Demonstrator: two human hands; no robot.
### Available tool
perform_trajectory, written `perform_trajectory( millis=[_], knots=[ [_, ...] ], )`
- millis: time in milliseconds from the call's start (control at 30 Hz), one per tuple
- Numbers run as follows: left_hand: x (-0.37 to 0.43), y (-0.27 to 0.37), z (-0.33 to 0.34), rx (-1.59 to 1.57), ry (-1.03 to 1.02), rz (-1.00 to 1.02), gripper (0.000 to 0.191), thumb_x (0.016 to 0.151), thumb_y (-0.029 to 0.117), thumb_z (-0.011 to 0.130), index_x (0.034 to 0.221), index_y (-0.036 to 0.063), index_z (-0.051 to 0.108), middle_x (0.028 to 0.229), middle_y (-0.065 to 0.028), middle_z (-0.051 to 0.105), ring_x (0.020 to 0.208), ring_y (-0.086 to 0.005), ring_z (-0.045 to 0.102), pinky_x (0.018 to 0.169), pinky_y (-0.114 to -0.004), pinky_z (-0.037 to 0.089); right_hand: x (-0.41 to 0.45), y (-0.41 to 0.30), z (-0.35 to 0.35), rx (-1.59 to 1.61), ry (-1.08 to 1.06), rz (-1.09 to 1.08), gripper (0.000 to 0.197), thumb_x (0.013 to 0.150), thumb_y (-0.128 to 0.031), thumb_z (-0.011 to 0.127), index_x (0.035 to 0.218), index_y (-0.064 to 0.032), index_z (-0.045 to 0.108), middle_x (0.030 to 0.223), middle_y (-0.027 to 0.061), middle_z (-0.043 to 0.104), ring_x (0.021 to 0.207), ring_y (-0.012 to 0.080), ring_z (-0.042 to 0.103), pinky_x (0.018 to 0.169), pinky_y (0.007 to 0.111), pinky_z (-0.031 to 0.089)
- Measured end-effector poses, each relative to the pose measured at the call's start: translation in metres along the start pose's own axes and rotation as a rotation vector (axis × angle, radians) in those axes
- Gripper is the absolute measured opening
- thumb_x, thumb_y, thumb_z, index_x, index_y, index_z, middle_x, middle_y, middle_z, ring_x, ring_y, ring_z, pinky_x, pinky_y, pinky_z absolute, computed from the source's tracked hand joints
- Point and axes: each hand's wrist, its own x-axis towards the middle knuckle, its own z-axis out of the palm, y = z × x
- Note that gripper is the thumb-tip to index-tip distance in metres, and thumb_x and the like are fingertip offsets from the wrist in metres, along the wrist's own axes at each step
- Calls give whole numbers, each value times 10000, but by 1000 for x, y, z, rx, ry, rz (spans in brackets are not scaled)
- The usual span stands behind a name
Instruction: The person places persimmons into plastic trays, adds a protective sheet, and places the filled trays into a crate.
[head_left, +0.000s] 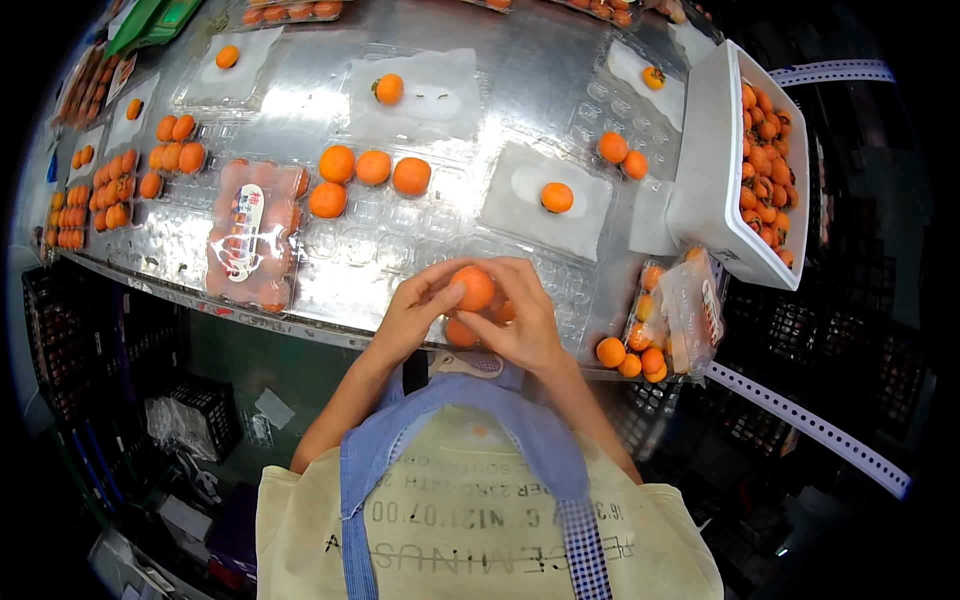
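Observation:
My left hand (412, 307) and my right hand (529, 315) come together around one orange persimmon (474, 288) near the table's front edge. The left thumb presses its side, and the right fingers curl around it from the other side. Just below the held fruit, another persimmon (461, 332) sits partly hidden behind my hands. A clear plastic clamshell tray (551, 289) with moulded cups lies open under and beyond the hands. Its lid side carries a white paper sheet (514, 187) with a single persimmon (557, 197) on it.
A white foam box (705, 157) full of persimmons leans at the right. Loose persimmons (611, 352) sit beside a plastic bag (686, 315) at the front right corner. A closed, labelled persimmon pack (255, 236) lies left, near another open tray (375, 214) holding several persimmons.

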Motion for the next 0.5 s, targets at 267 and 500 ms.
perform_trajectory(
  millis=[267,500],
  knots=[
    [-3,-5,-4,16,-8,-12,401,927,252,531,1242,6,503,1124,-91,577,1002,-146,560,828,-271,475,-5,-1,2,-42,-16,-4,535,685,-177,756,1170,-91,546,1071,107,524,781,203,610,635,273,518],
    [-8,-6,-9,32,23,-53,417,964,331,427,1218,12,514,1085,-81,583,969,-140,568,773,-256,489,-9,-3,10,-89,12,1,493,654,-192,770,1090,-79,571,1010,90,560,785,218,621,636,286,520]
  ],
)
